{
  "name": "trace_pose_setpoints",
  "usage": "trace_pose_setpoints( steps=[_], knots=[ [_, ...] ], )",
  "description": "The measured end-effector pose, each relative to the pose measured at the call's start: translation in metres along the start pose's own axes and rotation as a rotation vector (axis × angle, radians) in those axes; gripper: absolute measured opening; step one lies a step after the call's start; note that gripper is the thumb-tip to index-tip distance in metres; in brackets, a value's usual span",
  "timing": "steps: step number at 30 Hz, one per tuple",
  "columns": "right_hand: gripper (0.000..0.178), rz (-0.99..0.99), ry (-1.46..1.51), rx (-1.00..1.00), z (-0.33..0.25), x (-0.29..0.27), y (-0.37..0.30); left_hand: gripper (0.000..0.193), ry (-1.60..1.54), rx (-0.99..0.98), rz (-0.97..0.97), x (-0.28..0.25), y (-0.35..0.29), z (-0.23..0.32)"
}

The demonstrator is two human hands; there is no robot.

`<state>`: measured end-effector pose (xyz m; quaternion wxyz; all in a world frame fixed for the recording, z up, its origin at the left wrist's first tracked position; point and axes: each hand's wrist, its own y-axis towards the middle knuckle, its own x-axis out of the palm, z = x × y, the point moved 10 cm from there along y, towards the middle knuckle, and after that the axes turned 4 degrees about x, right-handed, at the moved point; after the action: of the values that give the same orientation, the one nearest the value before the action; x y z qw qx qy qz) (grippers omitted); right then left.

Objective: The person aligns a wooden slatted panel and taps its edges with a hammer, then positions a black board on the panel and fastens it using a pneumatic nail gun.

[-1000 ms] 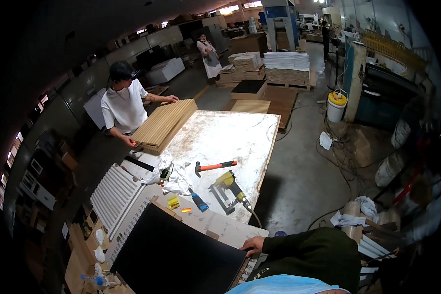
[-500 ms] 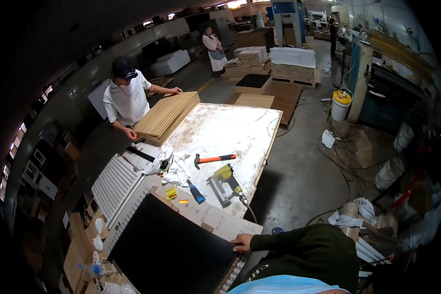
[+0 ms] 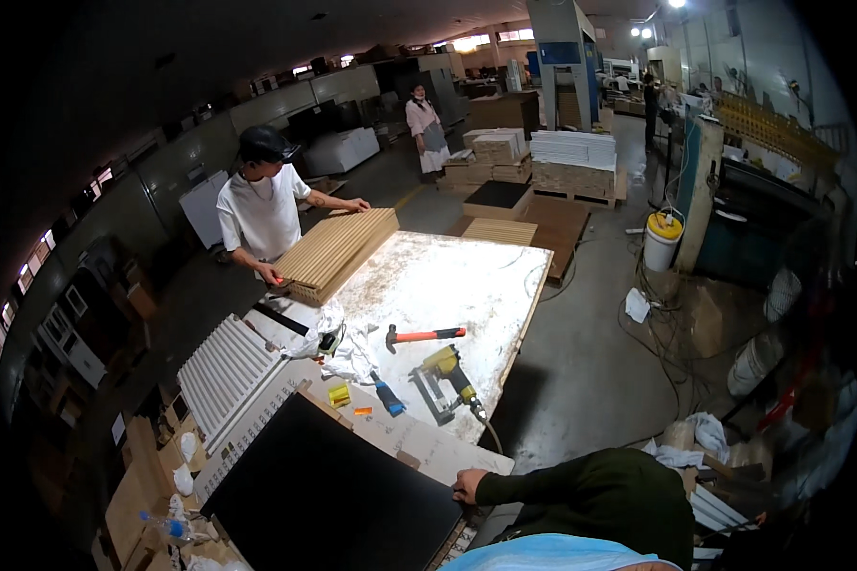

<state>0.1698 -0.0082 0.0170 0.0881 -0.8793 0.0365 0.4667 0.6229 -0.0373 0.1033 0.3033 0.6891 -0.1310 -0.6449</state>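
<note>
A large black panel [image 3: 324, 485] lies flat at the near left, over a light printed board. My right hand [image 3: 468, 485], below a dark green sleeve, is at the panel's right corner with its fingers curled closed on the edge. My left hand is out of the picture. On the white worktable [image 3: 448, 266] beyond the panel lie an orange-handled claw hammer [image 3: 427, 336], a yellow and black nail gun [image 3: 448, 385] with a hose, a blue-handled tool [image 3: 387, 394] and a yellow tape roll [image 3: 339, 396].
Across the table a co-worker in a white shirt [image 3: 262, 219] has both hands on a stack of ribbed wooden panels [image 3: 352, 249]. White ribbed panels [image 3: 229, 371] lie at the left. A second person [image 3: 427, 128] stands farther back. Cables and a yellow-lidded bucket [image 3: 662, 238] are on the floor.
My view has tilted up a little, so the scene sits lower in the picture. The co-worker's head has turned toward the right. My right hand stays at the panel's corner.
</note>
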Motion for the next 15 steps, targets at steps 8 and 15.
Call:
trace_pose_setpoints(
  steps=[8,15],
  knots=[
    [0.027,-0.008,0.278,0.054,0.014,0.007,0.012,0.046,0.007,0.005,0.019,-0.005,-0.003,-0.003],
    [0.030,0.015,0.135,0.150,0.006,0.000,0.013,0.046,0.032,0.005,0.058,-0.007,-0.007,-0.010]
  ],
)
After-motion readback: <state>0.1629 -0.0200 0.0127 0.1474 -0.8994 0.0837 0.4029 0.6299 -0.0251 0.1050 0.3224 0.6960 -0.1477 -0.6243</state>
